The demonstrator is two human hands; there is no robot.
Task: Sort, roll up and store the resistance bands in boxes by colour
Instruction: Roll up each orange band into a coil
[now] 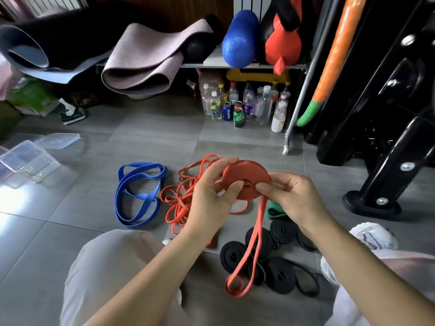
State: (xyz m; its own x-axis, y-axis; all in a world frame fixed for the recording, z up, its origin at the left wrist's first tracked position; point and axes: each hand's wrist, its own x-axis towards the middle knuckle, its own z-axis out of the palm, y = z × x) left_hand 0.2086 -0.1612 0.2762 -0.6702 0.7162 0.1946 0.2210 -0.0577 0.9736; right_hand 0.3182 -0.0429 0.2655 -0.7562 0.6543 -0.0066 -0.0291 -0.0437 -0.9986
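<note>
Left hand (211, 196) grips orange roll (247, 177) held above floor (70, 208); right hand (294, 198) pinches its near edge; loose tail (255, 243) hangs straight down, nearest right hand's fingers.

Bare floor (146, 135) toward clear boxes (28, 161), blue bands (138, 194) and orange tangle (186, 191) between, bottles (247, 104) probably blocking beyond

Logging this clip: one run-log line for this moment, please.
phase: rolling | left hand grips orange roll | right hand pinches roll edge | black rolls, blue band on floor
</note>
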